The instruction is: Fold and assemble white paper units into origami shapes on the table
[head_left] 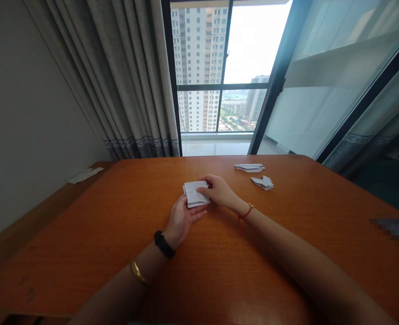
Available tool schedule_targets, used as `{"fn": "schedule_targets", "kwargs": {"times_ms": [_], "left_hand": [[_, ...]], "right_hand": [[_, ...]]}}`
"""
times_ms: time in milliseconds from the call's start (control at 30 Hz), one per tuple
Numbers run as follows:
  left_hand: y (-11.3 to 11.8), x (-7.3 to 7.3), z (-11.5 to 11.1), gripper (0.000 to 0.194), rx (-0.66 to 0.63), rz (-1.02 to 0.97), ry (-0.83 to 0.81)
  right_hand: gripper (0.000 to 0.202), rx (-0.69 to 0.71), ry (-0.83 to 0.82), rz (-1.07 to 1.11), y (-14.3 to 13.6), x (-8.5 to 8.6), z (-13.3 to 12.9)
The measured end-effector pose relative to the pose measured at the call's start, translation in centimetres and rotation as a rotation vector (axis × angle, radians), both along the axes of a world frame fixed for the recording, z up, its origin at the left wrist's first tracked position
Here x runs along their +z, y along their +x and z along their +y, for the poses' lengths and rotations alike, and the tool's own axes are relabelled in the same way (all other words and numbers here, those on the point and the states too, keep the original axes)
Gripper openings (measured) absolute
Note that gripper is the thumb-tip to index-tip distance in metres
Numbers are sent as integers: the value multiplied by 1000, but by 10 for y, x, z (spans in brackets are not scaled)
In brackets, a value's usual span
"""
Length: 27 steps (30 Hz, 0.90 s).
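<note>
A small folded white paper (pixel 193 193), made of several layers, is held above the middle of the wooden table (pixel 118 253). My left hand (pixel 182 220) supports it from below and from the left, with some fingers stretched under its near edge. On the right side my right hand (pixel 218 192) pinches the paper, thumb on top and fingers behind the far edge. A black band is on my left wrist, and a red string is on my right one.
Two folded white papers, one long (pixel 249 168) and one smaller (pixel 263 183), lie at the table's far right. A flat white paper (pixel 85 175) rests at the far left. A blurred, pixelated object (pixel 397 231) is at the right edge. Curtains and a window stand beyond.
</note>
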<state>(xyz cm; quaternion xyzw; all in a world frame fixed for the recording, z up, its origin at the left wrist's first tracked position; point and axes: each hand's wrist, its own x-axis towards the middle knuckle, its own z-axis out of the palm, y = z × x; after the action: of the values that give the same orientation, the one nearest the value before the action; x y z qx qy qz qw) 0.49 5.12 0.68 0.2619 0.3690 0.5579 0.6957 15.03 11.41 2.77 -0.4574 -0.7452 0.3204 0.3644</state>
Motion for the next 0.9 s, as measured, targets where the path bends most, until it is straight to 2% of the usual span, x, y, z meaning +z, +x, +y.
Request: {"fn": "schedule_targets", "kwargs": {"times_ms": [67,133,267,400,500,633,900], "left_hand": [[0,-1,0,34,5,28,-20],[-1,-2,1,29,54,99,0],[-8,0,8,18,247,118,69],[-16,4,16,15,403,35,65],[-18,4,18,14,395,34,46],[-15,0,17,14,369,43,40],[-18,-2,20,15,406,50,47]], "right_hand": [[26,2,49,-49,-4,-2,1],[31,-7,87,-103,-4,-3,4],[47,-82,179,-250,6,-6,12],[45,-18,251,-502,7,-13,5],[50,0,309,-674,-5,-21,-8],[36,-8,351,-823,-17,-26,-19],[25,6,366,-877,-16,-23,-22]]}}
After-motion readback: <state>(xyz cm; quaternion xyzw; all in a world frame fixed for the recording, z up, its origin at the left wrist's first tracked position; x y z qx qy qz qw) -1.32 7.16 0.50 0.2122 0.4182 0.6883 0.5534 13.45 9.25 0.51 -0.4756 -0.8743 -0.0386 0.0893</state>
